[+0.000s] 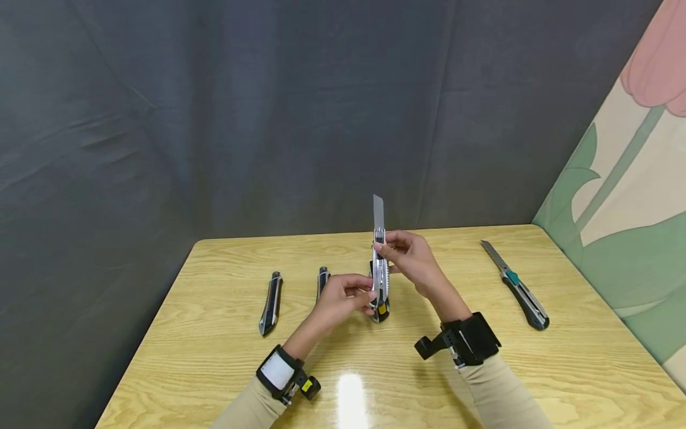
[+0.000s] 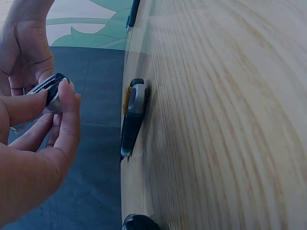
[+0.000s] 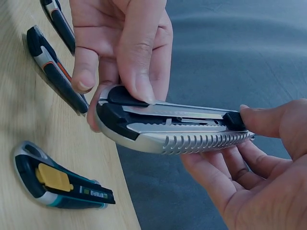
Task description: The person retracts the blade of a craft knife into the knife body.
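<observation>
A silver utility knife (image 1: 380, 271) is held up above the table, its long blade (image 1: 378, 211) out and pointing away from me. My left hand (image 1: 343, 296) pinches the knife's rear end between thumb and fingers. Nearer the blade, my right hand (image 1: 412, 259) grips the body, with its thumb on the black slider (image 3: 234, 120) in the right wrist view. Below the held knife lies a dark utility knife with a yellow piece (image 3: 55, 177), partly hidden in the head view.
On the left lie two dark utility knives, one outermost (image 1: 271, 304) and one (image 1: 323, 280) partly behind my left hand. A knife with a teal slider (image 1: 515, 286), blade out, rests at the right. A dark curtain (image 1: 321, 119) hangs behind the wooden table (image 1: 214, 363).
</observation>
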Motion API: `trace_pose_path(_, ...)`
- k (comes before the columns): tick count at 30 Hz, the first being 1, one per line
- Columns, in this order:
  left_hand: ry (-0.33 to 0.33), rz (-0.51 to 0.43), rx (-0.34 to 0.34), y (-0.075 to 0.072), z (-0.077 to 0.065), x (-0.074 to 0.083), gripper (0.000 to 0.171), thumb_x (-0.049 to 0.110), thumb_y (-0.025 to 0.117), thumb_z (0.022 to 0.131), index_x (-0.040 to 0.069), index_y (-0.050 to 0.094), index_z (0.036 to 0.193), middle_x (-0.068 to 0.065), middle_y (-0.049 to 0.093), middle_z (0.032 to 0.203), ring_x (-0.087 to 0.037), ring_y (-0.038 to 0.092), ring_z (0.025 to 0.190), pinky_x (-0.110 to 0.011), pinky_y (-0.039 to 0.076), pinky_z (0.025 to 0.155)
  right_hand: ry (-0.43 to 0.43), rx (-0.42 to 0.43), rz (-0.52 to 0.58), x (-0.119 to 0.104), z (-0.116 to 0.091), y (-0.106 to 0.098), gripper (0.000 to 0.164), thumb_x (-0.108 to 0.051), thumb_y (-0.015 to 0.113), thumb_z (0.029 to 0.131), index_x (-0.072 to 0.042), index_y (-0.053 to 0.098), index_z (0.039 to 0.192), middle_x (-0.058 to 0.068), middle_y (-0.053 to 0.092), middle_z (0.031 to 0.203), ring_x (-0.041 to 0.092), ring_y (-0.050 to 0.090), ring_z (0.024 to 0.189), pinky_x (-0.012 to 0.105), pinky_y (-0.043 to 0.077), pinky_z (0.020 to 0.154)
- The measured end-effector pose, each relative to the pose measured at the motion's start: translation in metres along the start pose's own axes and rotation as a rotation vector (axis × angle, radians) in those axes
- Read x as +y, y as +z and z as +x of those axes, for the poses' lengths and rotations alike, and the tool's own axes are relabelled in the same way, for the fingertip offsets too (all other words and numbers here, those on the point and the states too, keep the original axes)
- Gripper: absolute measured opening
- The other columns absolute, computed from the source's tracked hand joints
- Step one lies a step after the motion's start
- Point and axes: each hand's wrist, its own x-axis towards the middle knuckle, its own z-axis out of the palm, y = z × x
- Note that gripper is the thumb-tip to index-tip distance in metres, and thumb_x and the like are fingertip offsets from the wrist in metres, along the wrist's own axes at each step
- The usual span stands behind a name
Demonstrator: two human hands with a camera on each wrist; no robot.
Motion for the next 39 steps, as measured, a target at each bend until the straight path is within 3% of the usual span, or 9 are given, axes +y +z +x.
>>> trace_pose_path(7, 0.019, 0.016, -0.002, 0.000, -0.009, 0.018, 0.027, -0.001, 0.062, 0.087, -0.006, 0.063, 0.113, -0.030, 0.064, 0.108, -0.039, 0.063, 0.087, -0.061, 0.054, 0.082, 0.019, -0.011, -0.006, -0.003, 0.001, 0.003, 0.034, -0.025, 0.069, 0.086, -0.001, 0.062, 0.108, 0.014, 0.059, 0.093, 0.022, 0.060, 0.077, 0.041, 0.062, 0.066)
trace_pose_path(18, 0.007, 0.021, 0.021, -0.002, -0.009, 0.018, 0.027, -0.001, 0.062, 0.087, -0.006, 0.063, 0.113, -0.029, 0.064, 0.108, -0.037, 0.064, 0.087, -0.063, 0.053, 0.084, 0.025, -0.027, -0.009, -0.006, 0.000, 0.006, 0.032, -0.018, 0.070, 0.085, -0.001, 0.061, 0.110, 0.017, 0.057, 0.098, 0.022, 0.059, 0.076, 0.039, 0.062, 0.066)
trace_pose_path(29, 0.008, 0.054, 0.056, -0.007, 0.002, -0.003, 0.025, 0.005, 0.066, 0.086, 0.001, 0.067, 0.110, -0.022, 0.068, 0.106, -0.030, 0.065, 0.083, -0.056, 0.058, 0.079, 0.020, -0.048, 0.029, -0.005, 0.002, 0.004, 0.033, -0.012, 0.070, 0.084, 0.000, 0.059, 0.112, 0.019, 0.057, 0.101, 0.023, 0.062, 0.079, 0.031, 0.062, 0.065)
trace_pose_path(39, -0.005, 0.034, 0.073, -0.008, -0.002, -0.010, 0.023, 0.003, 0.067, 0.084, 0.001, 0.068, 0.107, -0.022, 0.069, 0.102, -0.029, 0.066, 0.080, -0.058, 0.057, 0.080, 0.005, -0.065, -0.016, 0.001, -0.003, 0.010, 0.031, -0.010, 0.069, 0.085, -0.002, 0.057, 0.113, 0.020, 0.058, 0.102, 0.028, 0.062, 0.080, 0.037, 0.062, 0.068)
